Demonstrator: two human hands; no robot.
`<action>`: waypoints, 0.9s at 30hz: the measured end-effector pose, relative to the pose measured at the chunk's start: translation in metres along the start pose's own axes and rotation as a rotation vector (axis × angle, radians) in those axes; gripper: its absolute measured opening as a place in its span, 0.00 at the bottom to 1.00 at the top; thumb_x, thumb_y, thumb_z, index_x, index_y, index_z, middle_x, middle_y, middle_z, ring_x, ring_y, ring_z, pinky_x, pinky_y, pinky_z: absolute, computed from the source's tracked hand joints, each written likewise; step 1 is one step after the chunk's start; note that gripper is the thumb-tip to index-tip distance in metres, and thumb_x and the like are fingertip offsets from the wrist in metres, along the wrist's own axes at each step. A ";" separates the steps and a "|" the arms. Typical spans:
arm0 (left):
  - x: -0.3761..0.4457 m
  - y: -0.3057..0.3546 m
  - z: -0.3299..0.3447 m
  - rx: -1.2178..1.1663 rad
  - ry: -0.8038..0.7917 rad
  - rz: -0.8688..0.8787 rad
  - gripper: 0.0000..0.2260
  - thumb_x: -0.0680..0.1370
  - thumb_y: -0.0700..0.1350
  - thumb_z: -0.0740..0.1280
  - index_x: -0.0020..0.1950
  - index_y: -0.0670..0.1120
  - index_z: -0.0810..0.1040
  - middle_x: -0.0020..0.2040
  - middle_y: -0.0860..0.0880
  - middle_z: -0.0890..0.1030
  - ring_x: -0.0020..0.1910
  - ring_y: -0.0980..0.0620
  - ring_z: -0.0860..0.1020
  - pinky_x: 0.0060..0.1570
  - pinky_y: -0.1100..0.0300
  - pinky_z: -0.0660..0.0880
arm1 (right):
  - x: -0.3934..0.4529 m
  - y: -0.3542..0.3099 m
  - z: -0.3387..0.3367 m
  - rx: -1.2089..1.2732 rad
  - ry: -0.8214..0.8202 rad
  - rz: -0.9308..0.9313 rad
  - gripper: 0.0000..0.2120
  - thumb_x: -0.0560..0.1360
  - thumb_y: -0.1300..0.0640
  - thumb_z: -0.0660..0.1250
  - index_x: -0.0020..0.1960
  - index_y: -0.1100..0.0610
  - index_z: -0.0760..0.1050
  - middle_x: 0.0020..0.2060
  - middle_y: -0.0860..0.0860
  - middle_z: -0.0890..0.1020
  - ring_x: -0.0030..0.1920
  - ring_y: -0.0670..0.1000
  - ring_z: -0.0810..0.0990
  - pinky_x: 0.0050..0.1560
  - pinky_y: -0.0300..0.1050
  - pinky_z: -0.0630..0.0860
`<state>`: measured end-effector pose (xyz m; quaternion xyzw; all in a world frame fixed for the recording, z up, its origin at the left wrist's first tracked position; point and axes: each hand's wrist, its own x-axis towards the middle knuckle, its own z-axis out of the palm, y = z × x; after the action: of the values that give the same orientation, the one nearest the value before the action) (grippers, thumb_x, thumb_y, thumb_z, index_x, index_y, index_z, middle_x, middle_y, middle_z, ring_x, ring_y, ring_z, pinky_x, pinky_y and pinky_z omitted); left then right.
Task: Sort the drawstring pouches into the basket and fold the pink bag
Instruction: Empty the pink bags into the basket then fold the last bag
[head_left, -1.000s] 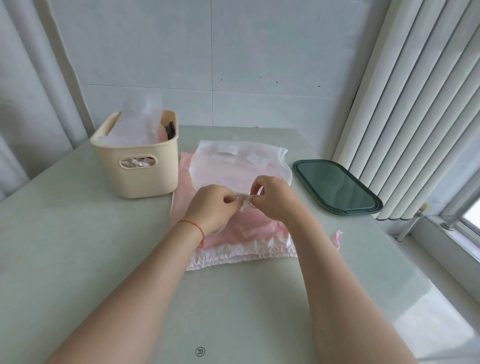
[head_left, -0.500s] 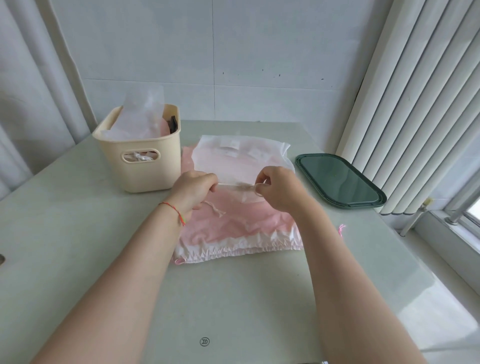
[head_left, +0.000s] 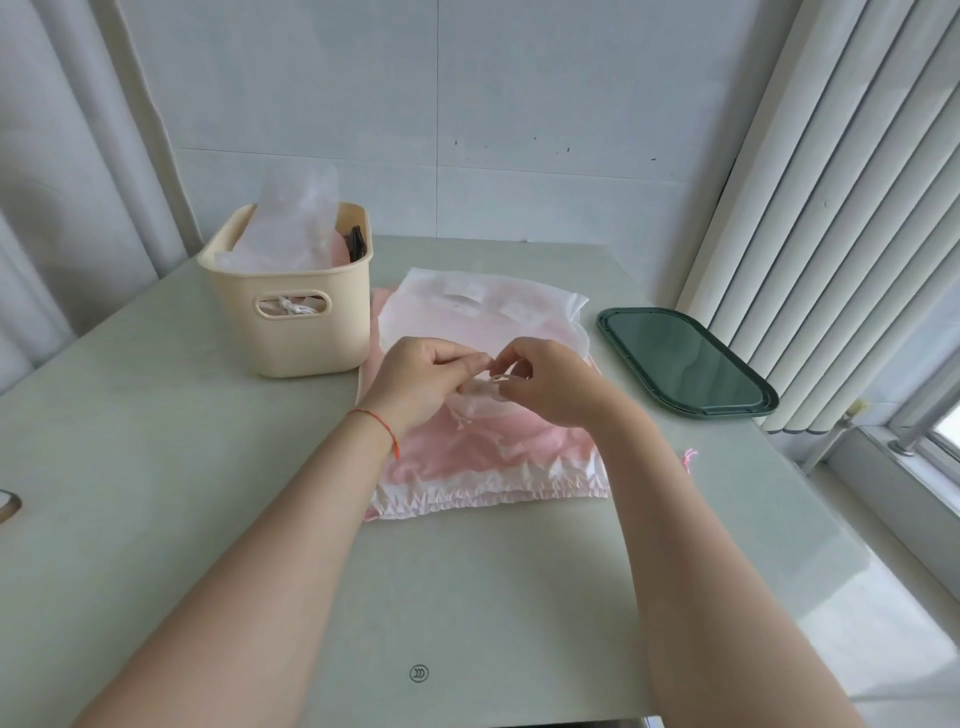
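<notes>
A sheer white drawstring pouch (head_left: 483, 317) lies flat on the pink bag (head_left: 498, 457), which is spread on the table with its ruffled white hem toward me. My left hand (head_left: 421, 382) and my right hand (head_left: 550, 382) meet over the pouch's near edge, and both pinch its gathered mouth and thin drawstring between thumb and fingers. The cream basket (head_left: 291, 332) stands to the left of the bag and holds several sheer pouches, one sticking up above the rim.
A dark green tray (head_left: 685, 364) lies to the right, near the vertical blinds. A pink cord end (head_left: 690, 460) lies on the table (head_left: 156, 467) beside my right forearm. A small object shows at the far left edge.
My hands, spread apart half a second ago with the string stretched between them, have come back together over the pouch's mouth.
</notes>
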<state>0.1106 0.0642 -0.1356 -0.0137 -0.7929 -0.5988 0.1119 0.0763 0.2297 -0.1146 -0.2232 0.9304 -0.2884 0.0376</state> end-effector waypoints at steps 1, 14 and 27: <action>0.001 -0.001 0.001 0.067 0.024 0.021 0.04 0.77 0.43 0.71 0.46 0.45 0.85 0.35 0.56 0.82 0.30 0.67 0.77 0.34 0.73 0.70 | 0.000 -0.001 -0.002 0.002 -0.006 -0.015 0.07 0.76 0.58 0.66 0.53 0.52 0.76 0.39 0.42 0.76 0.36 0.40 0.71 0.34 0.34 0.64; 0.001 -0.005 0.004 0.389 -0.079 0.015 0.16 0.79 0.51 0.65 0.36 0.44 0.80 0.34 0.54 0.81 0.35 0.55 0.78 0.42 0.59 0.74 | -0.005 -0.017 -0.012 1.317 0.212 -0.153 0.25 0.78 0.65 0.64 0.71 0.46 0.64 0.64 0.53 0.78 0.63 0.52 0.78 0.66 0.52 0.73; -0.001 0.007 -0.001 -0.072 -0.036 -0.208 0.10 0.78 0.44 0.62 0.39 0.42 0.74 0.30 0.47 0.70 0.23 0.56 0.63 0.20 0.68 0.59 | 0.005 -0.010 0.015 0.284 0.292 -0.134 0.03 0.72 0.60 0.74 0.45 0.56 0.83 0.39 0.47 0.85 0.43 0.45 0.84 0.50 0.40 0.79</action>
<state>0.1134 0.0650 -0.1285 0.0540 -0.7698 -0.6350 0.0344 0.0793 0.2120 -0.1215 -0.2327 0.8592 -0.4476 -0.0857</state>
